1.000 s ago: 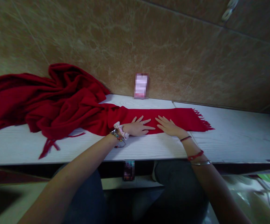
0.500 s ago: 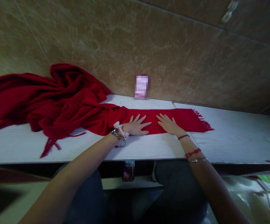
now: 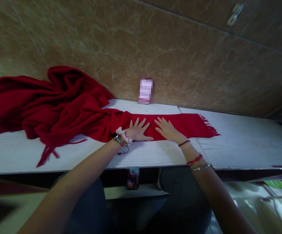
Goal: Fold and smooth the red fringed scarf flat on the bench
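Observation:
A red scarf point(image 3: 187, 125) with a fringed end lies along the white table. Its right part is smooth and flat in a narrow strip, while its left part is heaped in loose folds against the wall. My left hand point(image 3: 138, 130) rests on the strip near where the folds begin, fingers spread. Just to the right, my right hand point(image 3: 167, 129) lies flat on the same strip with its fingers stretched out. Neither hand grips the cloth. A corner of fringe hangs toward the front edge at the left.
A brown marbled wall point(image 3: 121, 55) rises right behind the white table point(image 3: 243, 143). Against it stands a blurred pinkish rectangular thing point(image 3: 145, 90). Another blurred dark thing point(image 3: 132, 178) is below the table's front edge. A metal fitting point(image 3: 235, 14) sits high on the wall.
My right hand has slid slightly left along the scarf, nearer to my left hand. The whole view has shifted a little. The scarf's shape looks the same.

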`<state>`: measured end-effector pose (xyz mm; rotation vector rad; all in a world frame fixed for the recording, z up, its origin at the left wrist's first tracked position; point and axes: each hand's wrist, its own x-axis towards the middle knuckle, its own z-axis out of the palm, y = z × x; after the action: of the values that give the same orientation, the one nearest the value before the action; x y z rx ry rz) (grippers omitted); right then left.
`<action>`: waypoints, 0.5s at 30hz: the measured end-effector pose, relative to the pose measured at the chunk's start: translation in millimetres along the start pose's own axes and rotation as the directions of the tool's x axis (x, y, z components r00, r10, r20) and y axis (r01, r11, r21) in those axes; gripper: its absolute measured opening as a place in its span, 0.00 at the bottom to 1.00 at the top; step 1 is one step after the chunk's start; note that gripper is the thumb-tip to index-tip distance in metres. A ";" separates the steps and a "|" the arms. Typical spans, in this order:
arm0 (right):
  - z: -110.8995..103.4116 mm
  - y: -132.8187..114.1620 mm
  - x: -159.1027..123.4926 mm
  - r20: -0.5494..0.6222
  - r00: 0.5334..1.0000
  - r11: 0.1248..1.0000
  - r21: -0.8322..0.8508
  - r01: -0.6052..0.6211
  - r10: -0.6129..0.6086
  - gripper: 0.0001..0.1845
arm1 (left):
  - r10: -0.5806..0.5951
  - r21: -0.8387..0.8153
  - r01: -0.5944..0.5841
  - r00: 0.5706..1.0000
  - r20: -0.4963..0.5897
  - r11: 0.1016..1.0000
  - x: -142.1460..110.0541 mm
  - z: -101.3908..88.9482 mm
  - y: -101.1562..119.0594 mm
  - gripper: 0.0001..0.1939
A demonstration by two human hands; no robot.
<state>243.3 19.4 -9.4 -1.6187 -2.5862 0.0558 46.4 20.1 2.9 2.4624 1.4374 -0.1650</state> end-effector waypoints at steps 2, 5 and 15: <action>2.8 -3.8 0.9 0.054 0.999 1.000 -0.003 0.009 -0.009 0.28 | 0.004 0.002 -0.004 1.000 0.009 1.000 -0.8 -0.8 0.4 0.49; 5.9 9.4 -0.9 0.067 0.995 0.997 -0.005 -0.074 0.075 0.27 | 0.012 -0.003 -0.012 1.000 0.008 1.000 -0.9 -0.5 -0.4 0.50; 2.7 48.2 -24.6 -0.091 0.988 0.992 0.050 -0.118 0.122 0.27 | 0.127 0.026 -0.125 0.988 -0.086 0.992 -1.1 6.5 -6.6 0.44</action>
<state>296.9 18.4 -17.2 -1.7158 -2.3996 0.0445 40.4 20.2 -4.3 2.5970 1.3146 -0.0456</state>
